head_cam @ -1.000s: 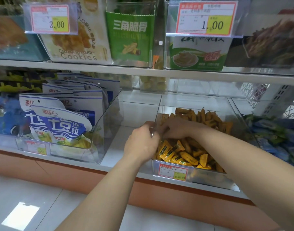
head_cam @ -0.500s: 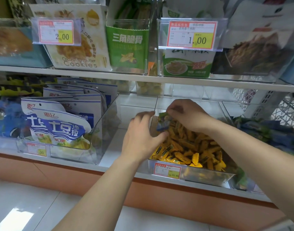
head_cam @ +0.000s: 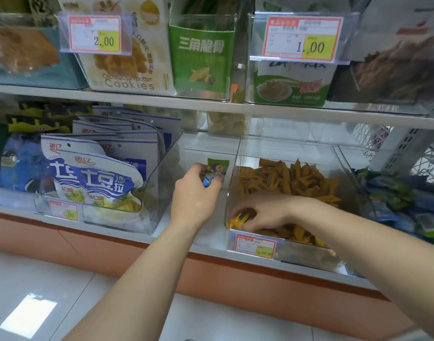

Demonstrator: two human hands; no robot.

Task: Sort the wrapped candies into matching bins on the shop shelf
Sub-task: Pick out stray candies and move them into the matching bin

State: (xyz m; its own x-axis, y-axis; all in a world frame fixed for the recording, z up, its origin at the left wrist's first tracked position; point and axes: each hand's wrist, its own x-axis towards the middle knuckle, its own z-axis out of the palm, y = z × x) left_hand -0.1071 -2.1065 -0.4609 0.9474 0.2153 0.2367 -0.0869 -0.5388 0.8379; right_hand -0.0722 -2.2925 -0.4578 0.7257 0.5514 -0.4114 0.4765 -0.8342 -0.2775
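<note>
Cookie box [head_cam: 127, 57] above blue-white snack bags [head_cam: 93, 178], perhaps crisps

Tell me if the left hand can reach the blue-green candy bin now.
Probably not directly: the orange candy bin and the right arm lie between the left hand, which grips a candy, and the blue-green candy bin.

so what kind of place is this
Most likely a small shop's snack aisle: printed price tags, packaged cookies lined up on shelves, and a clear bin of orange wrapped candies with its own price label.
</note>
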